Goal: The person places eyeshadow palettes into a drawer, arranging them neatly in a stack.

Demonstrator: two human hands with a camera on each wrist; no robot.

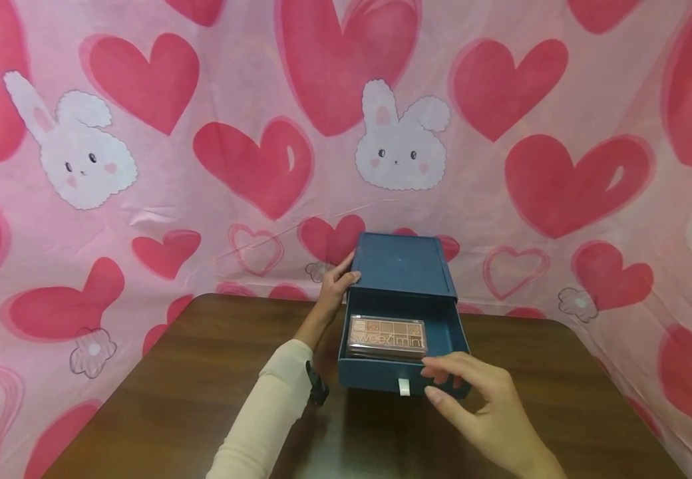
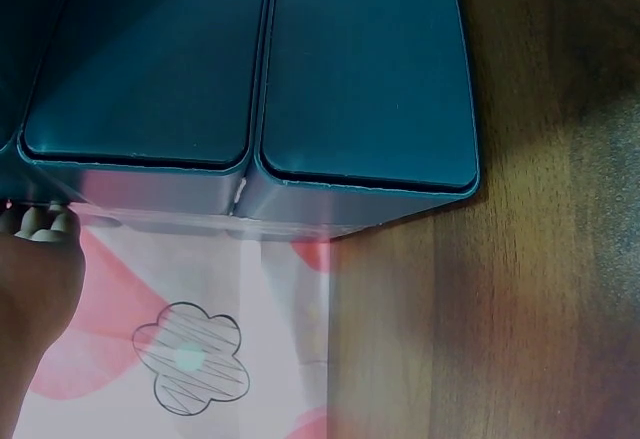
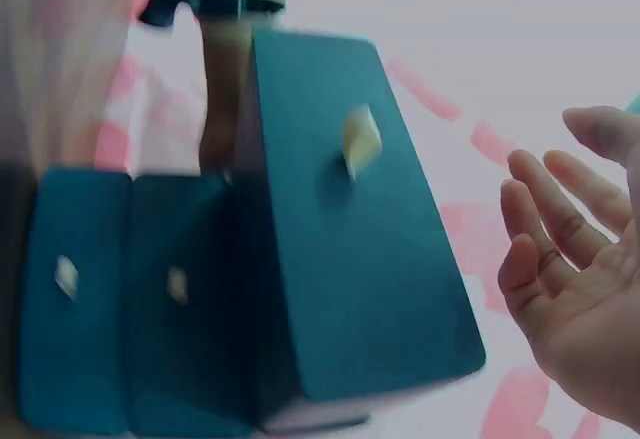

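Observation:
A dark blue drawer unit stands at the far side of the table, its top drawer pulled out toward me. Inside that drawer, on the left, lies an eyeshadow palette with a clear lid and lettering. My left hand rests against the unit's upper left side, thumb at the top edge and fingers along the side. Close to the drawer's front right corner is my right hand, empty, thumb and fingers apart and loosely bent. In the right wrist view this hand appears beside the drawer front.
Two lower drawers are closed, each with a small pale pull tab. A similar white tab hangs on the open drawer's front. Brown wooden table lies underneath; a pink heart-and-rabbit cloth hangs right behind it.

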